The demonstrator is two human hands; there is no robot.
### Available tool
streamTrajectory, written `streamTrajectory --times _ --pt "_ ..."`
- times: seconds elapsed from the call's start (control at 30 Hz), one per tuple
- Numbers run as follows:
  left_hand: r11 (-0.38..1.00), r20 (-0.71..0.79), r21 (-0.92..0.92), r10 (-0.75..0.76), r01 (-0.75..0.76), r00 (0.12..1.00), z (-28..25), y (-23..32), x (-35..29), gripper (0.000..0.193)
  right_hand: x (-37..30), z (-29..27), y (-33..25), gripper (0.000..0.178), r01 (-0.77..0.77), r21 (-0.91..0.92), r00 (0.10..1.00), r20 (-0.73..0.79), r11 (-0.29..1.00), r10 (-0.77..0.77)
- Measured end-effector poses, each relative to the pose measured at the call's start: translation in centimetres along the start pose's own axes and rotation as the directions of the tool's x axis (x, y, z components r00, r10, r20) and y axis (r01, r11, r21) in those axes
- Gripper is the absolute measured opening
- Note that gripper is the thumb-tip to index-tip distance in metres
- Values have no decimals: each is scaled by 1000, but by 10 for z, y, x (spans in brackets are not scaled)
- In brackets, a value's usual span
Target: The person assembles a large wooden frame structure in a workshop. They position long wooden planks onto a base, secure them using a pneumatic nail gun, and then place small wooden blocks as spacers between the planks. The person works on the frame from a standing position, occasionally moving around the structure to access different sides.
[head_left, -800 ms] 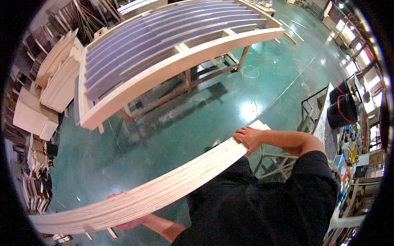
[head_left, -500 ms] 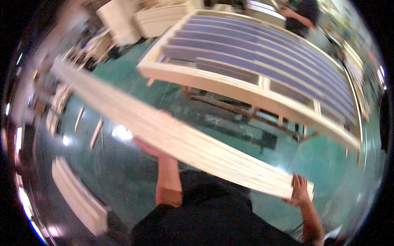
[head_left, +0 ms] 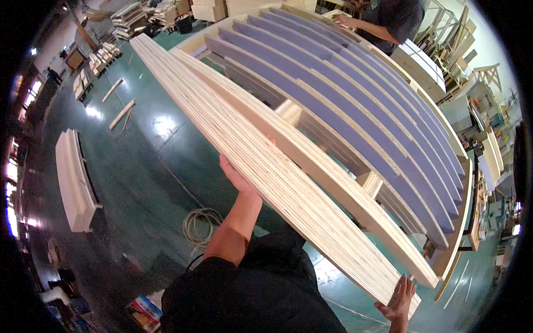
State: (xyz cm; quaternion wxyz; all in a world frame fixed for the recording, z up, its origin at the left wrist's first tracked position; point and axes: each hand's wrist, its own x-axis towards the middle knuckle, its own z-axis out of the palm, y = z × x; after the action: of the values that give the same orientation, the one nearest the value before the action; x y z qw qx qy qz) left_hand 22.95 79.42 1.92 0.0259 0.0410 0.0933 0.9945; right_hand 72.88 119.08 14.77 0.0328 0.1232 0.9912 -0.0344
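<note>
A long stack of pale plywood strips [head_left: 288,183] lies across both my hands, slanting from the far left to the near right. My left hand [head_left: 240,175] is closed around the stack near its middle, with the palm at the near edge and a fingertip showing past the far edge. Close to the near right end, my right hand [head_left: 401,299] grips the stack, fingers over its top. Just beyond the strips stands a large wooden frame [head_left: 355,202], with several blue-faced slats [head_left: 333,94] set on edge in rows. The stack runs alongside the frame's near rail.
Another person [head_left: 383,25] works at the frame's far side. A coiled hose [head_left: 201,226] lies on the green floor, left of my left forearm. Bundled pale boards [head_left: 75,180] rest farther left, below loose wooden pieces [head_left: 121,114]. Timber stacks stand at the back.
I have come closer to the frame, which now stands right beside the strips. The stack has turned to a steeper slant, still in both hands.
</note>
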Motion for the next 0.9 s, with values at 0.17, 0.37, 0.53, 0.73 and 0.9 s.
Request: streamTrajectory --times 0.17,0.37,0.53,0.73,0.9 --pt "998 -38 -58 -15 13 999 17 -79 -37 99 18 -45 82 129 -31 24 997 76 999 29" --pt "983 59 -177 53 -41 997 60 -166 -55 93 19 -110 169 116 -75 -238 920 357 968 159" --pt "987 -3 -162 -16 16 1000 75 -213 -75 91 21 -111 230 119 -10 -238 951 298 971 83" --pt "994 50 -111 32 -26 998 75 -259 -91 95 14 -102 285 123 32 -16 984 176 999 -29" --pt "991 -4 -126 46 -46 999 69 -276 -96 93 19 -103 298 115 40 -87 973 231 995 -19"
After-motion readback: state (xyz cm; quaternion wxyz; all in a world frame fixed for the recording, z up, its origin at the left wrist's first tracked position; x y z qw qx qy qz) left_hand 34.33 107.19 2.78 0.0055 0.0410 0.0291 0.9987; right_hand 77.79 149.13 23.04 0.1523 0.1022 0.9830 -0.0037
